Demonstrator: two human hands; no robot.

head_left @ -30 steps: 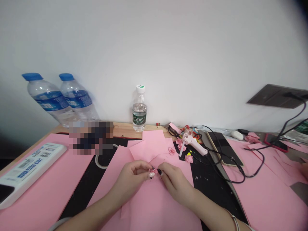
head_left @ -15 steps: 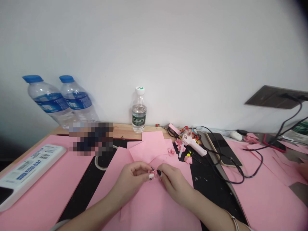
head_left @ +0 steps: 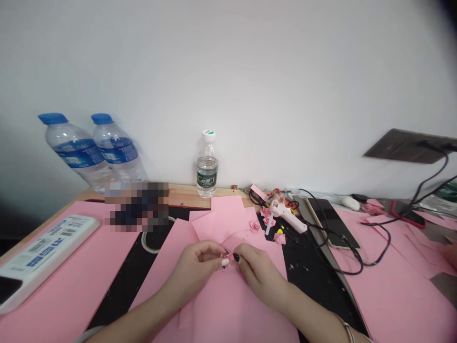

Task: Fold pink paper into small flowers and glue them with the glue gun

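My left hand [head_left: 194,269] and my right hand [head_left: 259,275] meet above the pink paper sheets [head_left: 221,305], their fingertips pinching a small curled piece of pink paper [head_left: 228,257] between them. Most of that piece is hidden by my fingers. Just beyond my hands lie small pink paper roses [head_left: 254,226], with a white and pink hot glue gun [head_left: 285,214] lying to their right. A large pink sheet lies under both forearms, and a smaller one [head_left: 221,219] lies ahead of my fingers.
A white roll of tape [head_left: 153,240] and a long white box [head_left: 44,252] lie left on black and pink sheets. Water bottles [head_left: 207,164] stand at the wall. A dark tablet [head_left: 332,221], black cables [head_left: 374,252] and a red-cased phone [head_left: 407,214] lie right. A co-worker's hand [head_left: 452,255] shows at the right edge.
My fingers stay on the small pink piece, shifting only slightly. The whole scene sits slightly lower and further right in the view as the head camera moves.
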